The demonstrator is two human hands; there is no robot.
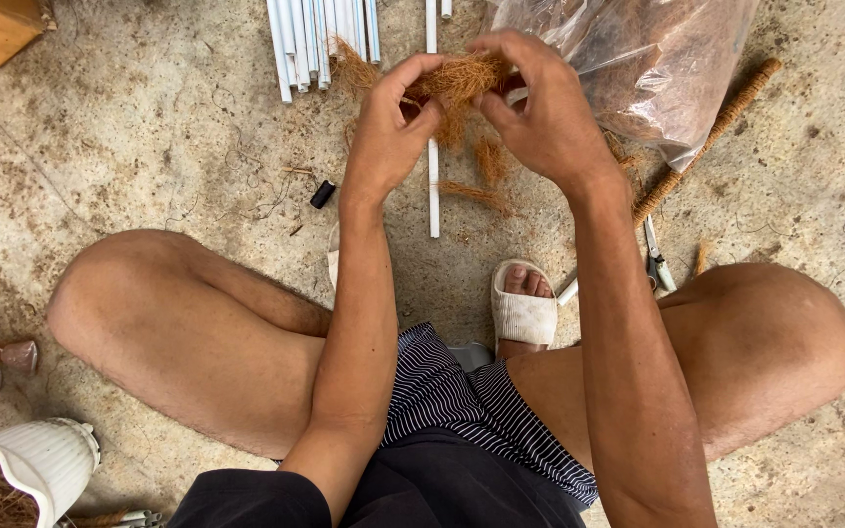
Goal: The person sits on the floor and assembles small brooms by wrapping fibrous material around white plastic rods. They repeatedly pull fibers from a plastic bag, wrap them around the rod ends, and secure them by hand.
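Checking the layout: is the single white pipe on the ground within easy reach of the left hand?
Probably yes. The single white pipe lies bare on the concrete just below the left hand, nothing between; but both hands grip a coir tuft.

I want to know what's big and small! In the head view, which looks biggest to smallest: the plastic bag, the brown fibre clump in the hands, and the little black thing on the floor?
1. Plastic bag, though partly cut off.
2. Fibre clump.
3. Little black thing.
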